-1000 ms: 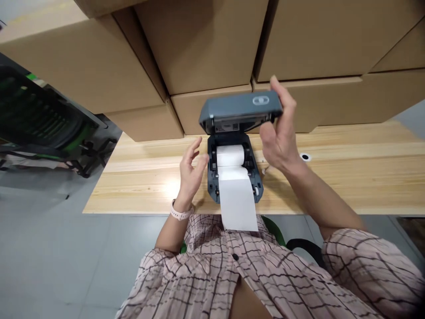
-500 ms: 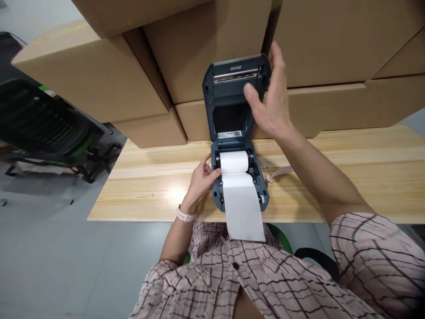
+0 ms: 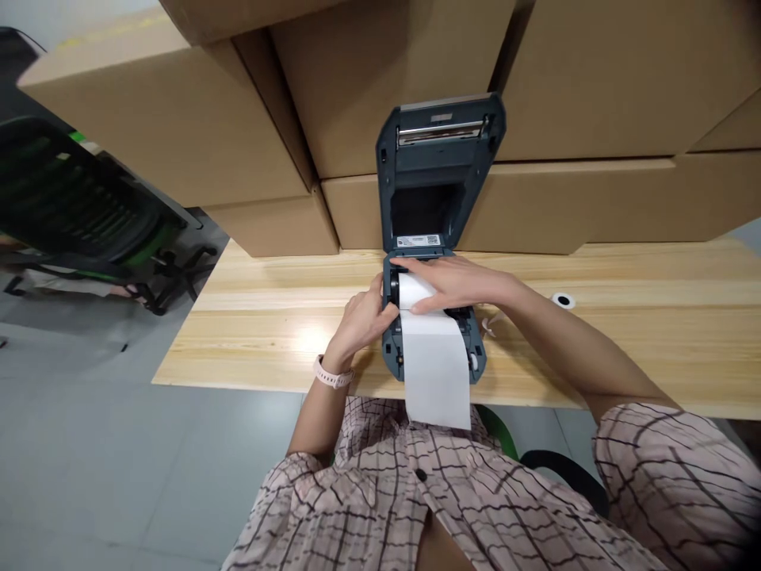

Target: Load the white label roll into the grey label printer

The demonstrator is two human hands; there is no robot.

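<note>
A dark grey label printer point(image 3: 437, 170) stands on the wooden table with its lid raised. Inside it lies a white paper roll point(image 3: 410, 291), and a strip of white paper point(image 3: 437, 373) runs from it over the front and past the table edge. My right hand point(image 3: 455, 284) reaches across the roll from the right, thumb and fingers apart and touching it. At the printer's left side rests my left hand point(image 3: 362, 319), its thumb on the rim beside the roll and its other fingers partly hidden against the casing.
Large cardboard boxes point(image 3: 541, 202) are stacked behind the printer. On the wooden table point(image 3: 255, 317), a small white roll point(image 3: 563, 300) and a paper scrap point(image 3: 491, 323) lie to the right. An office chair point(image 3: 77, 206) stands at the left.
My right hand has come down from the raised lid onto the paper roll. The small white roll on the right has come into sight. My left hand stays at the printer's side.
</note>
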